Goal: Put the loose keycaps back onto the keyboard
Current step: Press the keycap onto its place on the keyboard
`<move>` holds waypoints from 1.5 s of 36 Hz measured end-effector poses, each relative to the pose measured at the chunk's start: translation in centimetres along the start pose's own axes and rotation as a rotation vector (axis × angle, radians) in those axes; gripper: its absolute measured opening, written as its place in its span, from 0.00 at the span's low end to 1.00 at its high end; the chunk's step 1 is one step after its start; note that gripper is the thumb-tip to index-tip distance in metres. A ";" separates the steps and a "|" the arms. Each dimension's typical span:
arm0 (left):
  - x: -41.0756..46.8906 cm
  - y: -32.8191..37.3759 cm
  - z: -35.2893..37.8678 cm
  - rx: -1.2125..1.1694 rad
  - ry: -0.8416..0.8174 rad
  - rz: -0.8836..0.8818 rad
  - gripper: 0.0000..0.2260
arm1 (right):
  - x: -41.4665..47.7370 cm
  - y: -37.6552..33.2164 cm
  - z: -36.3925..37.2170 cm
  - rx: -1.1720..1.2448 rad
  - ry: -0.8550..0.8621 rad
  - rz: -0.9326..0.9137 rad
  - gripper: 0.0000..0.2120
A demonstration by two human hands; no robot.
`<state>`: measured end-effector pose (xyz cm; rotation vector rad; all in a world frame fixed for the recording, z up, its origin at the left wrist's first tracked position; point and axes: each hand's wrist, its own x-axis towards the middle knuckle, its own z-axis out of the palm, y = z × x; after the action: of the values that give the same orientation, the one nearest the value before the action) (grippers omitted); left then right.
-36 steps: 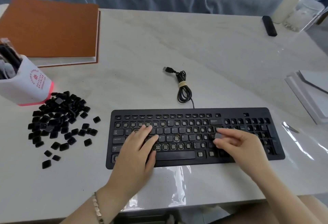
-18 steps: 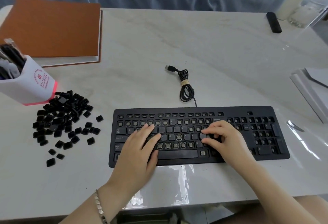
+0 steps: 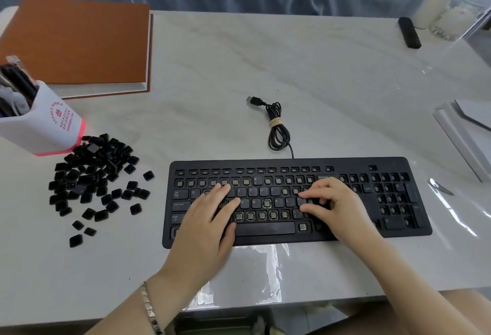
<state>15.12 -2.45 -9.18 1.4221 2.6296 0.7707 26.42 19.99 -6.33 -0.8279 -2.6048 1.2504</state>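
Shifted leftward since a second ago: right hand [image 3: 337,207], from beside the numeric block to the right end of the home row.

Right hand: fingers [image 3: 309,196] curled, tips pressed down just right of the L key; whether a keycap sits under them cannot be told.

Left hand [image 3: 210,217]: flat and released, holding nothing, resting on the left half of the keyboard [image 3: 345,166], bracing it. Metal bracelet [image 3: 150,308] at the wrist.

Keyboard: black, lying flat at the table's near edge; letter rows partly capped, number row, function row and numeric block mostly bare sockets. Cable bundle [image 3: 277,130] coiled behind, unplugged.

Loose keycaps [image 3: 93,180]: heaped well left of the keyboard, beside the white pen holder [image 3: 47,127], several upside down.

Step in hand, as judged: seating one cap in the home row. Task early; most caps still off.

Next move calls for: firm straight pressure until level, then a reach to the heap and matching the legend to its socket.
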 end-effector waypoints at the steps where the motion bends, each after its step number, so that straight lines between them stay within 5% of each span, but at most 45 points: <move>1: 0.0 0.0 0.0 0.001 0.001 0.000 0.18 | 0.0 0.0 0.0 -0.007 0.000 0.003 0.12; 27: -0.2 -0.1 0.2 0.028 -0.006 -0.003 0.18 | -0.7 0.7 0.2 -0.180 0.022 -0.127 0.07; 42: -0.2 -0.1 0.0 0.031 -0.019 0.001 0.19 | -1.4 1.5 1.4 -0.252 0.202 -0.228 0.10; 54: -0.2 -0.3 0.3 0.004 0.010 0.037 0.17 | -1.2 1.8 0.6 -0.277 0.136 -0.267 0.11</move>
<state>15.04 -2.60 -9.65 1.4763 2.6207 0.7789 28.03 19.85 -7.97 -0.5537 -2.7000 0.7497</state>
